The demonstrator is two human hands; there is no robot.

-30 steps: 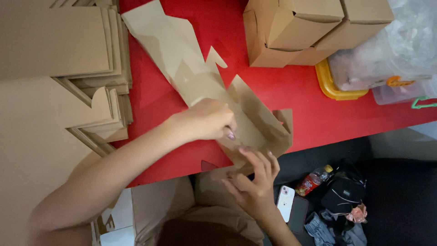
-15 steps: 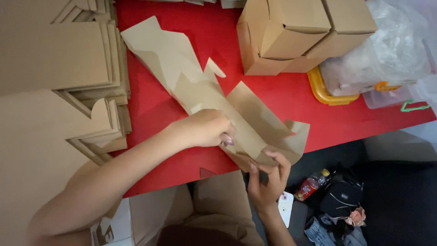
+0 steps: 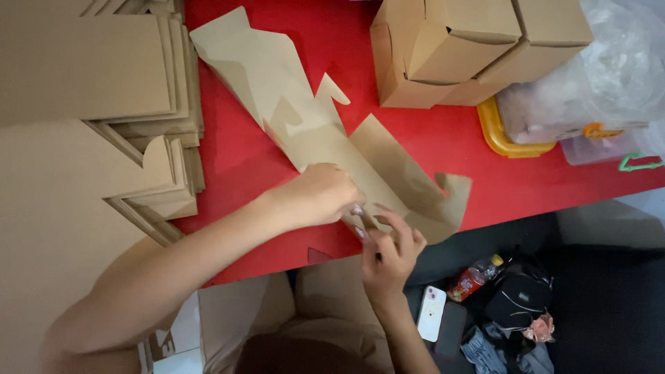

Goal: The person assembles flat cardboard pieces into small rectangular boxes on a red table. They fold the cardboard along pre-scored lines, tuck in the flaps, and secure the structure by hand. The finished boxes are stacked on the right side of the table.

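**Both hands on a flat cardboard blank at the table's near edge**

Left hand (image 3: pixel 322 195) lies knuckles-up on the cardboard blank (image 3: pixel 325 138), fingers curled and pressing; its fingertips are hidden under the hand. Right hand (image 3: pixel 389 251) comes up from below the near edge, fingers pinching the blank's lower flap where the two hands meet. Exact grip at the contact point is hard to make out.

The blank lies unfolded and slantwise on the red table (image 3: pixel 450 138), from the far edge down to the near edge, one flap hanging over it.

Left side: stacks of flat cardboard (image 3: pixel 90 69), cut off by the frame. Far right corner: assembled brown boxes (image 3: pixel 457 48), plain, tops cropped. Beside them a yellow-rimmed tub (image 3: pixel 499 135) under clear plastic wrap (image 3: pixel 609 69); contents blurred.

Below the table, on dark floor: a white phone (image 3: pixel 431 313), a small bottle (image 3: pixel 474 277) with red label, a black bag (image 3: pixel 519 301).
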